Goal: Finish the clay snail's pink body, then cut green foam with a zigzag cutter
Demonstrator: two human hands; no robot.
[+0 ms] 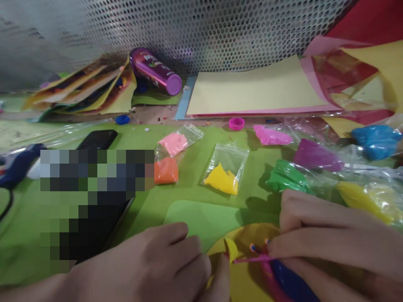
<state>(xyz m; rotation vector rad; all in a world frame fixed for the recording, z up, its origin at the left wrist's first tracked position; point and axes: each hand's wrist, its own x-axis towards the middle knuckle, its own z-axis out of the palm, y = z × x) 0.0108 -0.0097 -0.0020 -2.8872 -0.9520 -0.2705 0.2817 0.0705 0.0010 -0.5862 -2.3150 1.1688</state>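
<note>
My left hand [163,262] rests at the bottom centre with its fingers curled, thumb and fingertip pinching the edge of a yellow clay piece [245,251] that lies on a green sheet [201,218]. My right hand [324,239] is closed around a thin pink stick tool [252,259], whose tip meets the yellow clay near small coloured dots. A dark blue clay shape [289,285] lies under the right hand.
Small bags of clay lie beyond: orange [166,170], pink [174,142], yellow [222,179], green [288,176], purple [315,156], blue [376,140]. A purple tube [155,71], paper sheets [255,90] and a phone [98,139] sit farther back. A perforated metal wall stands behind.
</note>
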